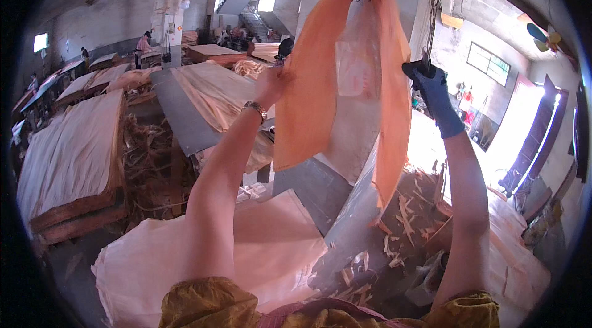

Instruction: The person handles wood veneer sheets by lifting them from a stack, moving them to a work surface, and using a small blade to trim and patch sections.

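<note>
An orange sheet of wood veneer (308, 100) hangs raised in front of me, bent into an arch with its two ends downward. My left hand (274, 84), bare and with a watch at the wrist, is closed on the sheet's left side. A small dark thing (285, 49) shows above its fingers; I cannot make out what it is. My right hand (436, 97), in a blue-grey glove with dark fingertips, pinches the sheet's right edge. Below my left arm lies a pale stack of veneer sheets (271, 229).
Large veneer stacks (74, 155) stand on the left, with torn scraps (154, 168) beside them. A grey board (314, 189) lies behind the raised sheet. More scraps (401, 223) litter the floor at right. A person (143, 47) stands far back; a bright doorway (515, 124) opens right.
</note>
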Available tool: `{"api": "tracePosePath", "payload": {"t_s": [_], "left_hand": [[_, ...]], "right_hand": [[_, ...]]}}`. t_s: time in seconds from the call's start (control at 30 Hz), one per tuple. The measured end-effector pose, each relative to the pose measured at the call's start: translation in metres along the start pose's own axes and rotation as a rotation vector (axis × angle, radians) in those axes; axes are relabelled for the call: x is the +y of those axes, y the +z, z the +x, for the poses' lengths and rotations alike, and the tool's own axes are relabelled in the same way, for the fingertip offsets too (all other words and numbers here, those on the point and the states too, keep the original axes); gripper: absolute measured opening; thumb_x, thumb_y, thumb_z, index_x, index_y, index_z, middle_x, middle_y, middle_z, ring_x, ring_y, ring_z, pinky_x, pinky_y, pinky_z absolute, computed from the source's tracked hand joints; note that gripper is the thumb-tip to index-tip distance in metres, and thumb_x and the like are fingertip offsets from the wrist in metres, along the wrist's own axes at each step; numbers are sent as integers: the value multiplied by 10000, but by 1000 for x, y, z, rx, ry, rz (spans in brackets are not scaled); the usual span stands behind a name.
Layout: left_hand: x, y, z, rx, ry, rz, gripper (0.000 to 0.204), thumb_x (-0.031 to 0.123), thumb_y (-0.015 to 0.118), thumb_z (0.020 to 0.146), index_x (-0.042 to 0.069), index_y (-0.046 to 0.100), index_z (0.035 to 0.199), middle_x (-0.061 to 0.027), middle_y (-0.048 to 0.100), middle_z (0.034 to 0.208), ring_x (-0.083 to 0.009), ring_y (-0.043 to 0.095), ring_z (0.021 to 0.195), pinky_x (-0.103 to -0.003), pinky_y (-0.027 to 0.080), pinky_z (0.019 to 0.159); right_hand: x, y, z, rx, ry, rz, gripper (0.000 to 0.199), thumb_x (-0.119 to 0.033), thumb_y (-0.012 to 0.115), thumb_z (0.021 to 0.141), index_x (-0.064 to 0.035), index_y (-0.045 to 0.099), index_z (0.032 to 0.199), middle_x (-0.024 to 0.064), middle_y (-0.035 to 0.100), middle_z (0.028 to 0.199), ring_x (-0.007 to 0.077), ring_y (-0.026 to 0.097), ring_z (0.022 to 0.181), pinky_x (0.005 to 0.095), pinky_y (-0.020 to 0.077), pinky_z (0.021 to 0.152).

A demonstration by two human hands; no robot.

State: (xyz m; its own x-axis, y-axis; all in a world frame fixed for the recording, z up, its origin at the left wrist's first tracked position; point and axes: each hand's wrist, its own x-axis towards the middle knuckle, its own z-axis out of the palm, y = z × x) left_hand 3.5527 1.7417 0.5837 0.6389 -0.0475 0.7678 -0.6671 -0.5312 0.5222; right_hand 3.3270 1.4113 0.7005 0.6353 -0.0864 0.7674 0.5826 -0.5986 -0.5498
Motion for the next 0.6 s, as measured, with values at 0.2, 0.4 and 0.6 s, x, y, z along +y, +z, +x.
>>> {"api": "tracePosePath", "payload": {"t_s": [0.2, 0.4, 0.6], "left_hand": [[-24, -3, 16, 150, 19, -105, 410, 453, 627, 868, 50, 694, 905, -175, 674, 746, -331, 674, 726, -433, 501, 620], [-45, -24, 57, 299, 16, -478, 450, 434, 534, 966, 6, 662, 913, -137, 628, 676, -222, 560, 580, -382, 432, 566], [-23, -36, 58, 169, 165, -594, 425, 417, 540, 965, 11, 664, 987, -180, 659, 789, -247, 614, 675, -367, 473, 648]], "right_hand": [[-29, -10, 6, 29, 142, -83, 218, -228, 669, 911, -65, 726, 1043, -39, 604, 756, 54, 465, 613, 221, 389, 572], [-9, -24, 44, 395, -233, -177, 225, -279, 666, 911, -59, 712, 906, -33, 530, 637, 56, 435, 592, 257, 363, 550], [-14, -28, 63, 584, -433, -613, 287, -326, 629, 927, -41, 646, 901, 112, 623, 781, 241, 596, 711, 354, 459, 678]]}}
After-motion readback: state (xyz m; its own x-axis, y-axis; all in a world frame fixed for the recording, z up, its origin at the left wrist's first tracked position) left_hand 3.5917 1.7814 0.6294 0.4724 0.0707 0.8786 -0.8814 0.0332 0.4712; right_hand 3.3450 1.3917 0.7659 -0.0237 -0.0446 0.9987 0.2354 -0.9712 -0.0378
